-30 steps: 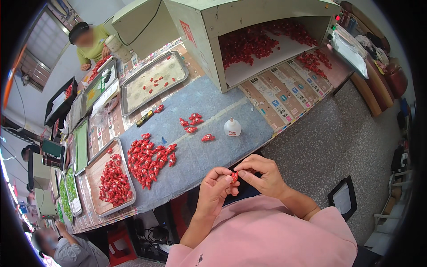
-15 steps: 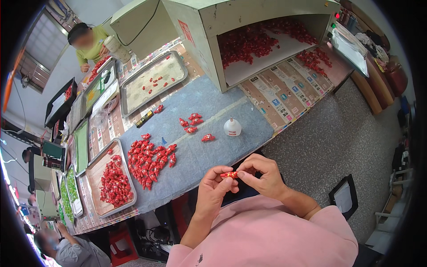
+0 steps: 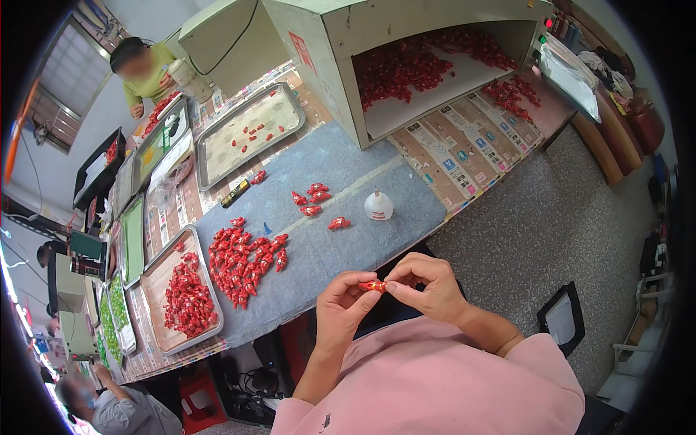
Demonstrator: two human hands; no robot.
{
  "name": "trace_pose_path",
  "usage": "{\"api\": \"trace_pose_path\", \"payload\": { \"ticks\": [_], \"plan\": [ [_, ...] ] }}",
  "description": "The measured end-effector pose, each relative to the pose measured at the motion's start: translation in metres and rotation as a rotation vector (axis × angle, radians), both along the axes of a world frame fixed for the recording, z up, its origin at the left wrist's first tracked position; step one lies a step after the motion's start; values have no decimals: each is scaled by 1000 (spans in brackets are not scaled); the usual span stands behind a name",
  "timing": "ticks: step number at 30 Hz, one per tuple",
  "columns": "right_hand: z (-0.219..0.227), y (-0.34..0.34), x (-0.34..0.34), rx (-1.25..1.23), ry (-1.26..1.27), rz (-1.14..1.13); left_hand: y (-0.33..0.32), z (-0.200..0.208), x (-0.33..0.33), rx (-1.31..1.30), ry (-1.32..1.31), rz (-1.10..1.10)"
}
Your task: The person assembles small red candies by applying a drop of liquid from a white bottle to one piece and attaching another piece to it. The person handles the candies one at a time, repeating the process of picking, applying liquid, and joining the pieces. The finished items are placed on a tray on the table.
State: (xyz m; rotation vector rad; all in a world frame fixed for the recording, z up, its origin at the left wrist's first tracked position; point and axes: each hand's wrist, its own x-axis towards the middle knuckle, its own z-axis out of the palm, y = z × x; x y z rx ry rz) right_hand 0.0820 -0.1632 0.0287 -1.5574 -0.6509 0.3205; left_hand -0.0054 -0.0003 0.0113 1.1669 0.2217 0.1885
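Between my two hands, in front of my chest, is a small red figurine (image 3: pixel 373 286) with pale and gold markings. My left hand (image 3: pixel 344 301) pinches its left end, while the thumb and fingers of my right hand (image 3: pixel 425 287) grip its right end. Ahead on the blue cloth (image 3: pixel 319 254) lie a single red piece (image 3: pixel 338 224) and a small group of similar pieces (image 3: pixel 311 211). A white squeeze bottle (image 3: pixel 378 206) with a thin nozzle stands to their right. Farther left, a heap of red figurines (image 3: pixel 245 261) spreads over the cloth.
A metal tray (image 3: pixel 214 319) holding more red pieces sits at the left; another tray (image 3: pixel 203 174) with a few pieces lies beyond. A large metal box-shaped machine (image 3: pixel 351 87) has red pieces inside. Co-workers sit at far left and lower left. A yellow-black tube (image 3: pixel 235 193) lies on the cloth.
My left hand has shifted slightly left and its grip on the red figurine has altered a little. The pieces on the table have not moved.
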Motion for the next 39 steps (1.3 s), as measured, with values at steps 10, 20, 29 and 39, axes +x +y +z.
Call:
{"api": "trace_pose_path", "payload": {
  "ticks": [10,20,29,39],
  "plan": [
    [4,-3,-3,-5,-24,2,3,2,3,80,-63,-50],
    [3,-2,-3,7,-99,-8,2,2,3,70,-54,-56],
    [3,-2,-2,-22,-63,13,5,1,2,-11,-17,-70],
    [13,-7,-2,9,-158,67,4,2,-1,-251,12,-134]
  ]
}}
